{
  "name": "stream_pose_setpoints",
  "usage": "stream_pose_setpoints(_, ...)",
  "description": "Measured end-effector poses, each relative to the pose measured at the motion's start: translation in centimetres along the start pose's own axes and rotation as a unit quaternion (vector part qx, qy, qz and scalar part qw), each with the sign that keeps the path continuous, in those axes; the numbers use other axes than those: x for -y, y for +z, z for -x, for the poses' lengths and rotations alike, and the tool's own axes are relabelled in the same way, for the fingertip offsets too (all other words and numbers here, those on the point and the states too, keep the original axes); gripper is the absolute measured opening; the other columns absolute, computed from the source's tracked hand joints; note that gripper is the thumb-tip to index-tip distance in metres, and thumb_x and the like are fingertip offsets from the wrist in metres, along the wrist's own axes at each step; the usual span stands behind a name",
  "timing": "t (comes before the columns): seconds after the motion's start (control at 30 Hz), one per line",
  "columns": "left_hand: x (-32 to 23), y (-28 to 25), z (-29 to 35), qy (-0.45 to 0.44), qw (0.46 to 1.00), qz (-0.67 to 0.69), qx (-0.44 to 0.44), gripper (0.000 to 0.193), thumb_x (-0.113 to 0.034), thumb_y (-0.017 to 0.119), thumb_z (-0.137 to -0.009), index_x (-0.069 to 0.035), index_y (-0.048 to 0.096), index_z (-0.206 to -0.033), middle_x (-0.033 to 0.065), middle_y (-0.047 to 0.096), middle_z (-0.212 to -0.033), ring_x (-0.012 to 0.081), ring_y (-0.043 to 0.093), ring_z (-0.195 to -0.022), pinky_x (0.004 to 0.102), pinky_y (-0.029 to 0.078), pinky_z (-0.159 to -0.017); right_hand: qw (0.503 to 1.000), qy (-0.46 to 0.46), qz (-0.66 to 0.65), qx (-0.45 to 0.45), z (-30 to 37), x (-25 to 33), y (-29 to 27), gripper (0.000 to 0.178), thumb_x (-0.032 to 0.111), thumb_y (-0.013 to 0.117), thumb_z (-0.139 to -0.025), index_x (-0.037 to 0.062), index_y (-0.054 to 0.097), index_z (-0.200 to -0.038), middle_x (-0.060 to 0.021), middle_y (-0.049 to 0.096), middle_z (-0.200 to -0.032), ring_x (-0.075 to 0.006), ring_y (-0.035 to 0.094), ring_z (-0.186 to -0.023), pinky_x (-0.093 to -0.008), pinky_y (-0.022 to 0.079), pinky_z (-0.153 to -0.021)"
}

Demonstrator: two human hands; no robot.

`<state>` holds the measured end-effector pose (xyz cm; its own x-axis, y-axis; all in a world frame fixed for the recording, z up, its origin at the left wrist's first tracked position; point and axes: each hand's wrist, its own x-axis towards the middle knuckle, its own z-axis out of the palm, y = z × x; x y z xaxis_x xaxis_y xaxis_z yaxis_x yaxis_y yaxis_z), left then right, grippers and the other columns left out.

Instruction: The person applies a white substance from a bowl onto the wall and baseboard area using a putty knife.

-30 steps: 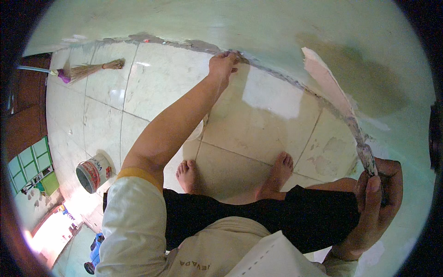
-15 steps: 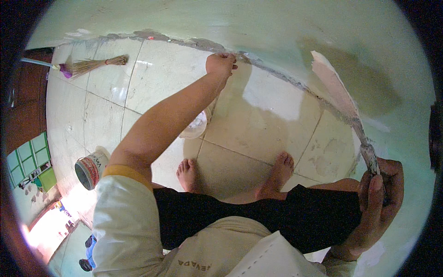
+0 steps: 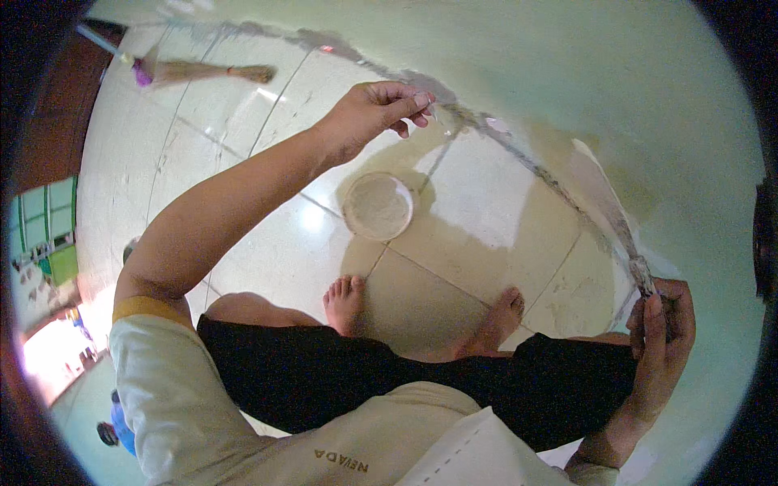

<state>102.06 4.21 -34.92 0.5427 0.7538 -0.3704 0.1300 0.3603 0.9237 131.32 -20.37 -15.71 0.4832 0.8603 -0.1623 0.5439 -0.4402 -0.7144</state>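
Note:
My right hand [image 3: 668, 324] grips the handle of a putty knife [image 3: 606, 190], its long pale blade pointing up and away beside the green wall [image 3: 551, 57]. My left hand [image 3: 381, 117] is raised over the floor near the foot of the wall. Its thumb and forefinger are pinched together, with a small whitish bit at their tips, too small to make out. Below that hand, a round tub [image 3: 378, 207] with pale contents stands on the tiles. Rough grey patches [image 3: 519, 150] run along the seam where wall meets floor.
A stick broom [image 3: 215, 73] lies on the tiled floor [image 3: 267, 202] at the far left, near a dark brown cabinet [image 3: 53, 105]. Both my bare feet [image 3: 344, 304] are on the tiles. Green-framed panes [image 3: 49, 215] and a bright opening are at the left edge.
My left hand has drawn back from the wall's foot, still pinched. The view has shifted, bringing the whole tub into sight; the bucket at left is now mostly behind my arm.

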Motion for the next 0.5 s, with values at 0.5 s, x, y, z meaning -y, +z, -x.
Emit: stream_pose_setpoints(0.5,19.4,-25.8,32.6,-0.143,0.680,-0.616,-0.372,0.067,-0.011,0.055,-0.088,0.001,0.023,-0.145,0.0333,0.047,-0.130,0.0414,0.052,-0.116,0.0479,0.042,-0.100,0.985,0.104,0.060,0.123,-1.7,4.5,1.2,0.017,0.024,0.059,-0.095,0.0077,0.058,-0.094,0.0037,0.050,-0.065,-0.0044,0.041,-0.053,-0.0212,0.029,-0.046)
